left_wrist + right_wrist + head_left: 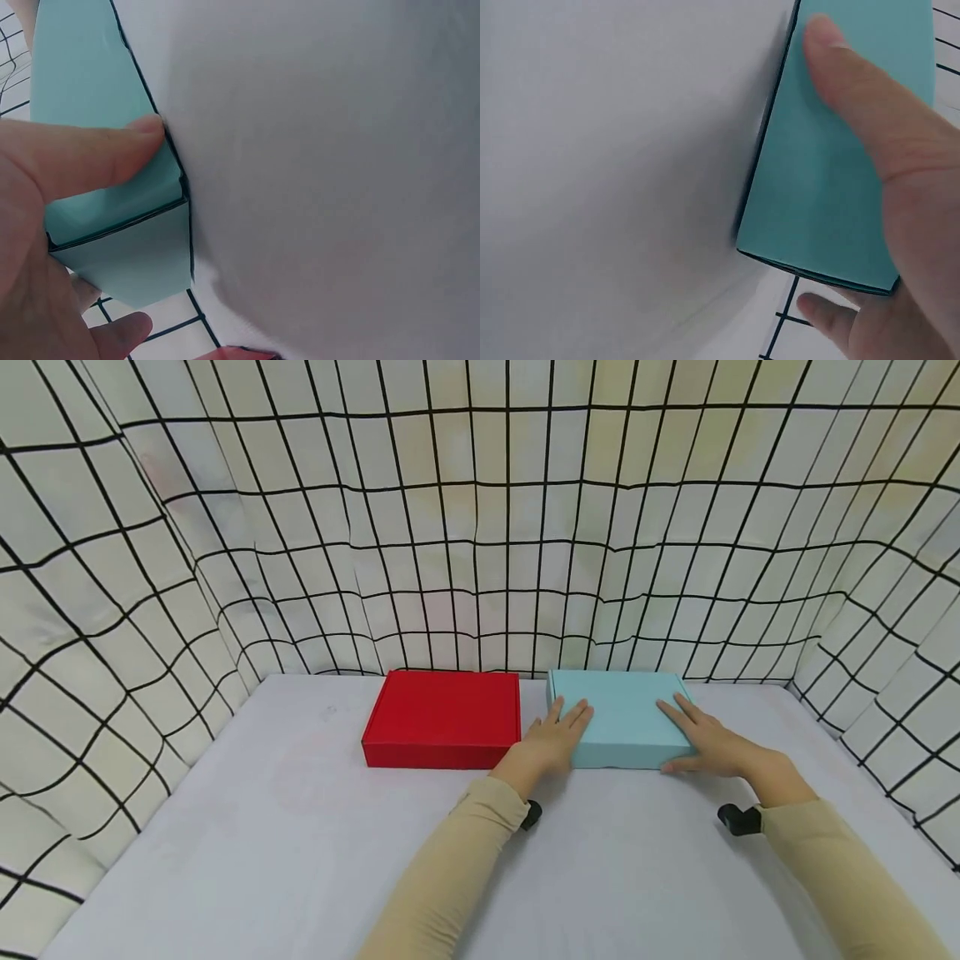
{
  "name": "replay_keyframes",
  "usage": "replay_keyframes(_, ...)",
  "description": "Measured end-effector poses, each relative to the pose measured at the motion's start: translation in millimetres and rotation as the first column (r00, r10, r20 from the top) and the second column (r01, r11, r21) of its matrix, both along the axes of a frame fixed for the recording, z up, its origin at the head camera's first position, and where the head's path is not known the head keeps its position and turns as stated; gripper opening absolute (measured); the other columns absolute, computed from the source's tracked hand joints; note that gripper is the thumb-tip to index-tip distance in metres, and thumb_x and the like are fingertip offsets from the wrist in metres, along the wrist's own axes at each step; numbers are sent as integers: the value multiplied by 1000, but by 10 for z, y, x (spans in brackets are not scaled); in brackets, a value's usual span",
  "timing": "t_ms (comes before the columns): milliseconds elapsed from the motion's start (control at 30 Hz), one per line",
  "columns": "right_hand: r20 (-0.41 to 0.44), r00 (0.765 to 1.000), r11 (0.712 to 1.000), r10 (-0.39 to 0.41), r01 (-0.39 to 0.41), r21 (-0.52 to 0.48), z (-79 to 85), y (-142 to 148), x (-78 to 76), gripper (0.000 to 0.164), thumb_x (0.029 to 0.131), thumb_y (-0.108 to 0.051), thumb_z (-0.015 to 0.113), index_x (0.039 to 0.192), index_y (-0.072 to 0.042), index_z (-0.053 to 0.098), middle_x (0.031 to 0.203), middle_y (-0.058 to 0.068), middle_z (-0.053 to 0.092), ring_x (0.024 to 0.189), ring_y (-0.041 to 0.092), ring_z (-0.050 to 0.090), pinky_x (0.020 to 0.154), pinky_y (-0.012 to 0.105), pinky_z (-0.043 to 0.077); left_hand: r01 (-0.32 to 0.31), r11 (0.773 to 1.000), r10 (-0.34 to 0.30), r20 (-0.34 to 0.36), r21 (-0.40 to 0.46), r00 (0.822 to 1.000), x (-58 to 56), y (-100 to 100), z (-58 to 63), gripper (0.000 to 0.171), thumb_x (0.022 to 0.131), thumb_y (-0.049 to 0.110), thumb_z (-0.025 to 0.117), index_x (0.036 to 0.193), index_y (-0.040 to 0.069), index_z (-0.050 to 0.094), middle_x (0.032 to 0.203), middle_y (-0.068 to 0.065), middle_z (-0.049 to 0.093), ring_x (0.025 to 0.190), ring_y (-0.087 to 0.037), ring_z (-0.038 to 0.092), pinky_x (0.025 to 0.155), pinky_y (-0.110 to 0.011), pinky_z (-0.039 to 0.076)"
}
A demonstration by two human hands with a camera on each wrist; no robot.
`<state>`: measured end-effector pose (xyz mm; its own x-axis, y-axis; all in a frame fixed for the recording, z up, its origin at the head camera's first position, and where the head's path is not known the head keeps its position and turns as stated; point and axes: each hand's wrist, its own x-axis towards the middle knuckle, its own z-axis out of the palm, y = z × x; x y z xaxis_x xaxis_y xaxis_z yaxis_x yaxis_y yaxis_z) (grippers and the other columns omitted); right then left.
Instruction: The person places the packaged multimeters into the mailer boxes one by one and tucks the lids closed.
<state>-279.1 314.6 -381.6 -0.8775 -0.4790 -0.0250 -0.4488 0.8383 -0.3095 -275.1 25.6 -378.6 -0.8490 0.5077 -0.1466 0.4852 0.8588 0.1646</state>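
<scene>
A light blue flat box [626, 714] lies closed on the white table, right of centre in the head view. My left hand [546, 746] rests at its near left corner, fingers spread over the lid's left edge. In the left wrist view that hand's thumb [112, 154] lies straight across the front side. At the near right corner my right hand [716, 746] touches the box, with fingers extended onto the lid. Its thumb [862, 94] lies along the front face in the right wrist view.
Just left of the light blue box, a red flat box [450, 710] of similar size lies on the white table [300, 852]. White walls with a black grid [487, 510] enclose the table at the back and both sides. Each wrist carries a small black device.
</scene>
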Motion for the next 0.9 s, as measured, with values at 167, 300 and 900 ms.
replay_keyframes(167, -2, 1000, 1000, 17, -17, -3, -9, 22, 0, 108, 88, -39, 81, 161, -1, 12, 161, 40, 3, 137, 68, 23, 104, 76, 30, 10, 1000, -10, -12, -6, 1000, 25, 10, 6, 96, 95, 13, 71, 167, 17, 7, 172, 3, 3, 157, -28, 0, 121, -48, 26)
replay_keyframes(300, 4, 1000, 1000, 6, -6, -12, 6, 13, 1, 105, 90, -39, 79, 162, -1, 11, 162, 38, 0, 138, 67, 22, 105, 76, 29, 11, 1000, -12, -39, -19, 999, 19, 10, 26, 95, 95, 14, 71, 167, 17, 8, 172, 2, 4, 157, -28, 1, 121, -48, 26)
replay_keyframes(900, 124, 992, 999, -26, 31, -41, 169, -56, -42, 106, 91, -49, 75, 163, -5, 12, 164, 35, -3, 144, 65, 0, 104, 83, 16, -1, 999, -4, -93, -52, 996, -16, -157, 121, 87, 100, 52, 58, 167, 21, 13, 172, -3, 12, 156, -34, 10, 120, -59, 21)
